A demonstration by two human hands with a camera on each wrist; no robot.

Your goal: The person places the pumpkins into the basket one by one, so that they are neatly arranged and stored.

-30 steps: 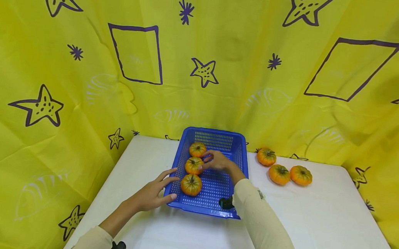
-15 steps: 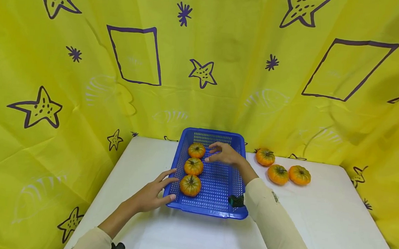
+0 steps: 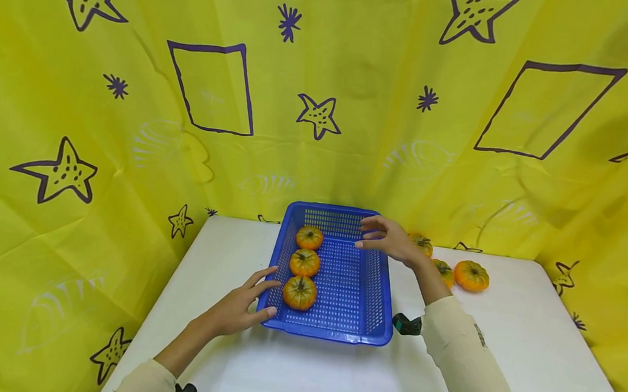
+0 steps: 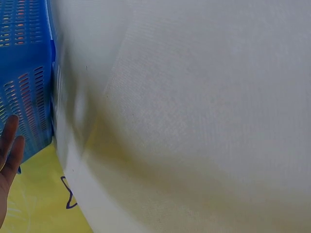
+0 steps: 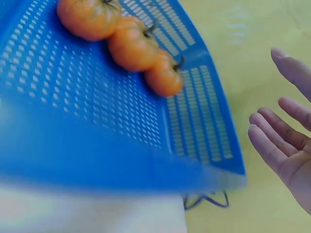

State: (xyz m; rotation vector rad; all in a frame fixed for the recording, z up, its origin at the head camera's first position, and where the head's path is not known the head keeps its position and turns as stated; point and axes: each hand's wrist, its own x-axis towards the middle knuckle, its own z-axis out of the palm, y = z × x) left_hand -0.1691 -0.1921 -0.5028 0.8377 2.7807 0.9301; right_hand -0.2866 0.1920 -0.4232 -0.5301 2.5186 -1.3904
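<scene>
A blue plastic basket [image 3: 331, 337] stands on the white table. Along its left side lie three orange pumpkins in a row: a back one [image 3: 309, 237], a middle one [image 3: 304, 262] and a front one [image 3: 299, 293]. My left hand [image 3: 241, 305] touches the basket's left rim with spread fingers; the left wrist view shows its fingertips against the perforated wall. Over the basket's back right rim hovers my right hand [image 3: 390, 238], fingers loosely bent, with nothing in them. The right wrist view also shows this hand [image 5: 286, 136] holding nothing.
To the right of the basket, three more pumpkins sit on the table: one [image 3: 471, 275] fully visible, another [image 3: 444, 272] and a third [image 3: 422, 244] partly behind the right hand and forearm. A yellow patterned curtain [image 3: 349, 162] surrounds the table [image 3: 301, 377].
My right hand has left the middle pumpkin and moved right, across the basket to its right rim. The left hand has stayed at the left rim.
</scene>
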